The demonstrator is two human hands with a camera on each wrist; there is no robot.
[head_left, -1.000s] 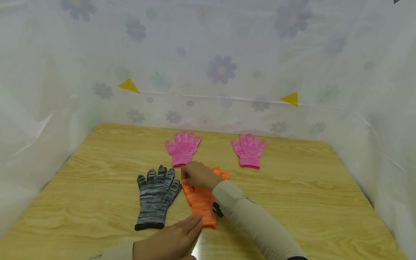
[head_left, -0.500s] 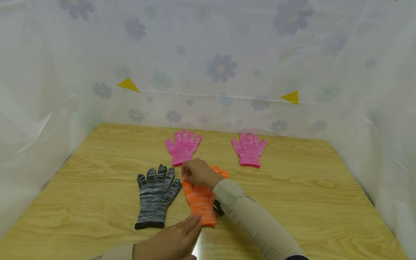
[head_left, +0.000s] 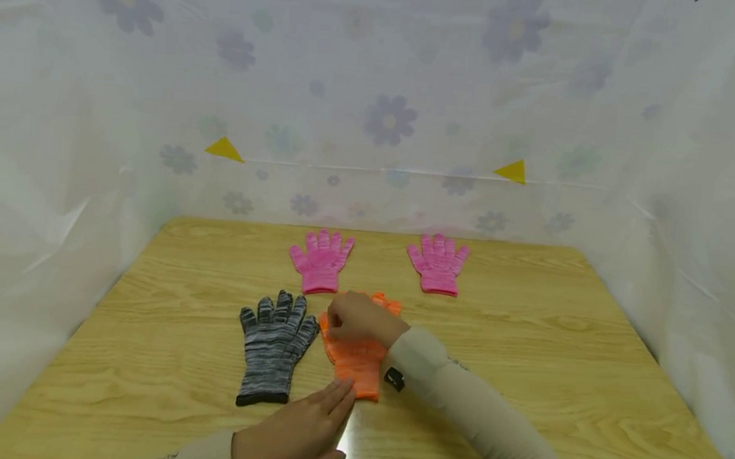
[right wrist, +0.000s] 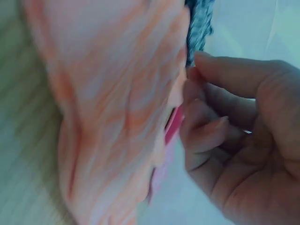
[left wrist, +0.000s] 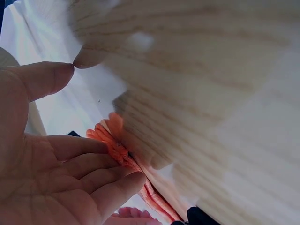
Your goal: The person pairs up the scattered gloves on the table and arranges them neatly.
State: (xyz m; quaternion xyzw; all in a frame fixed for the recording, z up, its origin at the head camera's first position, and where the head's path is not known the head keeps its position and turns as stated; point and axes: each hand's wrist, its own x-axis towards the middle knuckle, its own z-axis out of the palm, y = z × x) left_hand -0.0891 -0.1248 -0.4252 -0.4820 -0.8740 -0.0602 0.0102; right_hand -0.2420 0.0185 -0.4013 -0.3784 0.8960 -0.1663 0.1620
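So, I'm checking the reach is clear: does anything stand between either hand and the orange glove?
Nothing visible does. The left hand touches the orange glove, and the right hand is at its finger end. The gray glove lies beside it, not between.

A wood-grain counter [head_left: 557, 325] enclosed by pale, flower-printed sheeting [head_left: 329, 37].
The sheeting fills the upper half of the head view and hangs wrinkled down both the left and right edges; its grey-purple flowers [head_left: 389, 120] have yellowish centres. Two yellow triangles, one left of centre [head_left: 225, 149] and one right [head_left: 511, 171], sit along a thin horizontal crease [head_left: 346, 168]. A white glare [head_left: 350, 432] shines on the counter at bottom centre.
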